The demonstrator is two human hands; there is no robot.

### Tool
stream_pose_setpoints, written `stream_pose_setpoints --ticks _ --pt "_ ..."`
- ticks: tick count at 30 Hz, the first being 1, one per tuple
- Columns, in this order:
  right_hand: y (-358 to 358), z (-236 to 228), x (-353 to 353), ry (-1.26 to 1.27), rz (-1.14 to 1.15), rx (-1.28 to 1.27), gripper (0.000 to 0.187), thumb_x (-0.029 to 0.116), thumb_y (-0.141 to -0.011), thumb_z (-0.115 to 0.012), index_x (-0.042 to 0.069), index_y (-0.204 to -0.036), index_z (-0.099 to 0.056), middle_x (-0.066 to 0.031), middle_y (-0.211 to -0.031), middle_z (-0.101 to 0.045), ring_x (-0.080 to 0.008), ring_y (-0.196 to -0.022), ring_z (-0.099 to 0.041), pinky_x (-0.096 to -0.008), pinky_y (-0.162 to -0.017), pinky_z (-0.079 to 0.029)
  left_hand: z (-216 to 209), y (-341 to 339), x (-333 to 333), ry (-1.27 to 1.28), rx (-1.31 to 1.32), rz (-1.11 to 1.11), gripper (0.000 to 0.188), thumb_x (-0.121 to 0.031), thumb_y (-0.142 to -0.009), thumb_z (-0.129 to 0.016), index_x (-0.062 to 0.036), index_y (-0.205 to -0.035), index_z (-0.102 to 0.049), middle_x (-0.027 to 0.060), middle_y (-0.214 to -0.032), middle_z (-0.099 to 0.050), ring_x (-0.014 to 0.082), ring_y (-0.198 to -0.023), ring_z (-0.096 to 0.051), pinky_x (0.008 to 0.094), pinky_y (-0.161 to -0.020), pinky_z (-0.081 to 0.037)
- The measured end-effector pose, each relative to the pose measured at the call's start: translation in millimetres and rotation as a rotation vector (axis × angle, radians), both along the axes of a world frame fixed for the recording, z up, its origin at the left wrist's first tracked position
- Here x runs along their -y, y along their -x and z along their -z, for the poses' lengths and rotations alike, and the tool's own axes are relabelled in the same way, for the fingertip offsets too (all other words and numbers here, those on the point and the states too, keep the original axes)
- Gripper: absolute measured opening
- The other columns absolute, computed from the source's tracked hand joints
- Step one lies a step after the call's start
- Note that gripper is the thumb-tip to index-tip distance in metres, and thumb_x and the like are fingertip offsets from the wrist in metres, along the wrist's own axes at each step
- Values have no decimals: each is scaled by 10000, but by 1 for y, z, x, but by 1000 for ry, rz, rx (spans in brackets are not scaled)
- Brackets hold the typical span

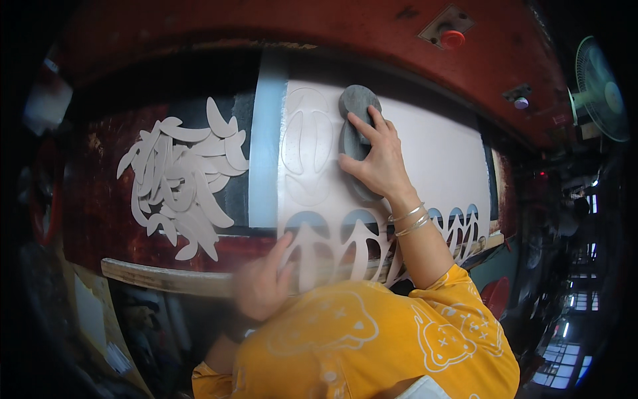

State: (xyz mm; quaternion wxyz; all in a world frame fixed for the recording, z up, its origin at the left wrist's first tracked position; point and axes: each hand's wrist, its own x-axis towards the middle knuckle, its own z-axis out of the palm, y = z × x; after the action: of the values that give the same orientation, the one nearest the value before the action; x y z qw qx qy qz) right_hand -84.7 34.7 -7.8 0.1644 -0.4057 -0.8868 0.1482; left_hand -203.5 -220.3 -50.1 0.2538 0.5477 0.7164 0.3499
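— Right hand [375,159] first: what do you see from your end?

— My right hand lies flat on the dark oval cutting die [355,133], fingers spread over its top and thumb hooked round the near edge. It looks more like pressing than lifting, which would keep the die seated against the white sheet [432,153] beneath it.

— Where exactly does the die sit?

— On the uncut part of the sheet, just right of two pressed oval outlines [307,149]. I judge it is set close beside them so little material is wasted between cuts.

— And your left hand?

— My left hand [262,282] is blurred, low at the front edge, fingers curled round a white cut piece [298,249] at the sheet's perforated border [372,243]. The grip appears closed on it, though the blur hides the fingertips.

— What lies further out?

— To the left, a loose heap of white cut-out shapes [183,176] rests on the dark counter [100,199], well apart from the sheet, probably so finished pieces stay out of the way. A red press head [299,26] hangs overhead with a red button [452,38], and a fan [601,90] stands at far right.
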Motion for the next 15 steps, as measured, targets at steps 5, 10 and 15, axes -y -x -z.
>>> stream_pose_setpoints --ticks 5,10,15 --pt "4 2 8 -15 14 7 679 257 -615 -712 68 -1253 -577 -274 -1395 -364 -459 -1196 -377 -510 -1018 -323 0 0 -1 -16 -10 -6 497 -82 -786 -620 -60 -1275 -533 197 -834 -659 356 -707 -639 401 -674 -508" --pt "10 1 10 -14 21 3 685 257 -617 -712 65 -1259 -570 -280 -1399 -355 -469 -1197 -366 -521 -1016 -319 -1 1 -3 -26 -22 -2 493 -76 -776 -617 -43 -1262 -542 199 -824 -658 350 -690 -638 394 -664 -510" --pt "-4 1 4 57 -61 -76 642 259 -692 -724 81 -1283 -550 -262 -1415 -359 -445 -1281 -339 -494 -1060 -293 0 2 -2 -46 -16 4 477 -77 -774 -623 -29 -1243 -553 203 -856 -661 347 -703 -646 390 -671 -515"
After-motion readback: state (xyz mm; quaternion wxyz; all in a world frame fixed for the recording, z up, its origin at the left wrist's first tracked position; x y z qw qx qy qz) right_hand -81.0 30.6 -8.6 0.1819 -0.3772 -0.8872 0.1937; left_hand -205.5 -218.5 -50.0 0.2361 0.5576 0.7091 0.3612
